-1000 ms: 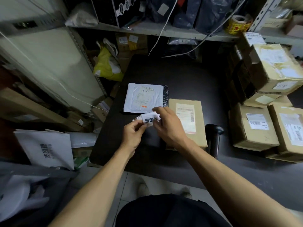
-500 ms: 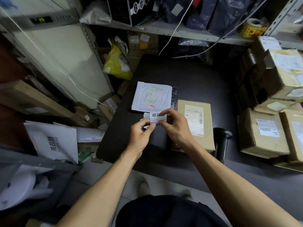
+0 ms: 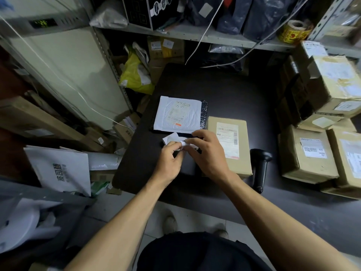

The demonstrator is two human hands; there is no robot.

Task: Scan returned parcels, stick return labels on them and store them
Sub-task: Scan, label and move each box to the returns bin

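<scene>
My left hand [image 3: 169,162] and my right hand [image 3: 207,153] meet over the dark table [image 3: 220,89] and both pinch a small white return label strip [image 3: 172,139] with black print. Its curled end sticks out above my left fingers; the rest is hidden between my fingers. Just beyond lies a flat white mailer [image 3: 178,114] with a shipping label, on top of a dark bubble envelope. To the right of my hands rests a brown cardboard parcel [image 3: 228,143] with a white barcode label. A black handheld scanner [image 3: 260,167] lies at the parcel's right side.
Stacked cardboard boxes [image 3: 320,122] fill the table's right side. A shelf [image 3: 195,35] above carries dark bags, a black box and a yellow tape roll [image 3: 295,31]. Left of the table are a yellow bag [image 3: 134,75], a white appliance and cartons on the floor.
My hands have kept working the label strip, folding or peeling it so that less print shows. The view has shifted slightly; the parcels and scanner have stayed in place.
</scene>
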